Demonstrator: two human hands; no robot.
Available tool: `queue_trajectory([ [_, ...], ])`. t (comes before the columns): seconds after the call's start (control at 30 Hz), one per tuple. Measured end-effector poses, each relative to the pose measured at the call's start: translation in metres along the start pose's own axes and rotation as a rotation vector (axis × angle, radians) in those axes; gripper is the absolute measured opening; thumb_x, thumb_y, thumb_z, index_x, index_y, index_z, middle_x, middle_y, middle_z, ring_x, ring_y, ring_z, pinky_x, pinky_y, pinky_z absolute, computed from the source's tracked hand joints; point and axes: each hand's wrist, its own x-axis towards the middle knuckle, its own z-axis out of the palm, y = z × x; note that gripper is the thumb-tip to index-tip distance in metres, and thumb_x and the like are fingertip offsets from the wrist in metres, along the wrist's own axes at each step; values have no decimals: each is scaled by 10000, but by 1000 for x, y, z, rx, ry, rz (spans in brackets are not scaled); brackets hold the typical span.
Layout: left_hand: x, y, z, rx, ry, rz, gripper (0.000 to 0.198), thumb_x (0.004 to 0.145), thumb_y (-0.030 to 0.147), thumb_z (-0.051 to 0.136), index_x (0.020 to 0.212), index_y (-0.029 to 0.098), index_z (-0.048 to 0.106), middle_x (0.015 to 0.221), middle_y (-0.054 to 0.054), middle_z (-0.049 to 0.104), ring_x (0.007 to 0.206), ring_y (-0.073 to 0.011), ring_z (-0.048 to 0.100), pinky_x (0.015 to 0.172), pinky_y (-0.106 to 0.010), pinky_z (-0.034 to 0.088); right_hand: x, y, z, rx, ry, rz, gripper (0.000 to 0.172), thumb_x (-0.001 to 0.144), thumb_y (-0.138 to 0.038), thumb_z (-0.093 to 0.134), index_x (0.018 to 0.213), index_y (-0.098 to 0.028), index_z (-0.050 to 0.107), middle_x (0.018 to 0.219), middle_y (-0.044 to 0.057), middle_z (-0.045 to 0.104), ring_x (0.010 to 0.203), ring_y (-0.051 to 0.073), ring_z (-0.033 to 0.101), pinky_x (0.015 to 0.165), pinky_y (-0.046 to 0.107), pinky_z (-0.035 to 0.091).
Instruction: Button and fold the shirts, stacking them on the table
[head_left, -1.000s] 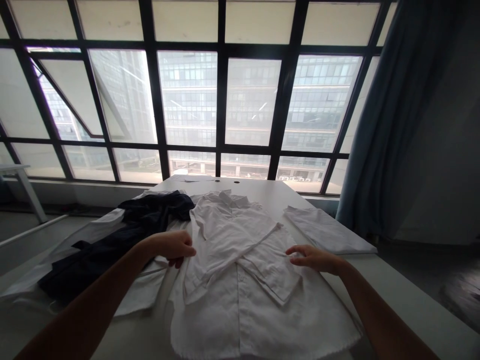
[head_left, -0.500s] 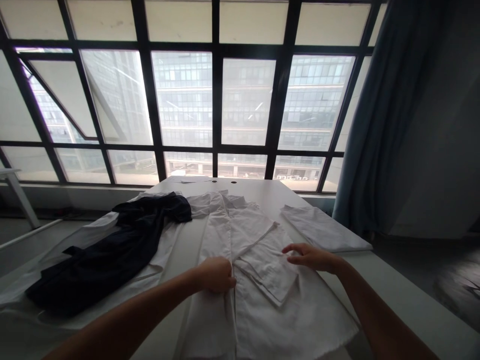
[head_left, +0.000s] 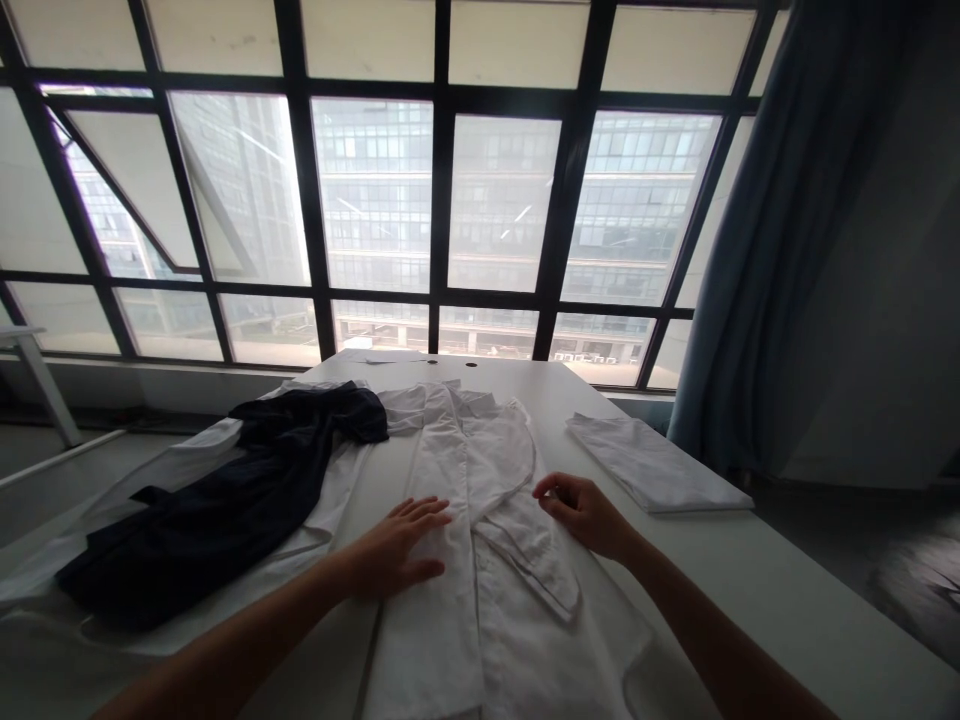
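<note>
A white shirt (head_left: 480, 520) lies spread on the white table (head_left: 787, 590), its left side folded over towards the middle. My left hand (head_left: 394, 550) rests flat on that folded left panel with the fingers stretched out. My right hand (head_left: 581, 510) is curled at the shirt's right edge, its fingers pinching the white cloth there. The shirt's sleeve lies across the front between both hands.
A dark navy garment (head_left: 225, 500) lies on more white cloth at the table's left. A folded white garment (head_left: 652, 460) sits at the right, near the table's edge. Large windows and a grey-blue curtain (head_left: 757, 250) stand behind the table.
My left hand folded the shirt's left side inward, then opened flat on it. My right hand moved left, drawing the shirt's right side inward.
</note>
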Motion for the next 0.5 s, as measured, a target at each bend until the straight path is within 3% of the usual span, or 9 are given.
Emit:
queue_trajectory([
  [0.13, -1, -5, 8, -13, -30, 13, 673, 936, 588, 596, 1515, 264, 479, 1642, -102, 346, 1543, -316, 248, 1271, -537, 141, 0, -17, 47, 11, -44, -142, 366, 886, -433, 535, 953, -119, 713, 639, -16, 477, 568, 127, 397, 557, 221, 324],
  [0.23, 0, -6, 10, -24, -32, 17, 693, 927, 626, 593, 1516, 279, 478, 1644, -97, 344, 1539, -318, 257, 1270, -542, 143, -3, -23, 70, -26, -171, -202, 259, 896, -279, 549, 993, -117, 726, 642, -20, 525, 568, 119, 430, 569, 210, 330],
  [0.33, 0, -7, 10, -30, -27, 24, 694, 921, 627, 602, 1510, 279, 485, 1638, -102, 356, 1536, -319, 265, 1267, -547, 142, -8, -26, 80, -74, -299, -172, 260, 892, -159, 569, 1100, -117, 718, 664, -28, 568, 584, 117, 484, 583, 201, 343],
  [0.5, -1, -5, 10, -20, -40, 33, 694, 917, 636, 603, 1504, 282, 493, 1634, -108, 362, 1537, -329, 258, 1262, -558, 140, -11, -25, 81, -47, -345, -190, 284, 912, -139, 569, 1159, -120, 707, 713, -24, 605, 614, 118, 518, 601, 197, 371],
])
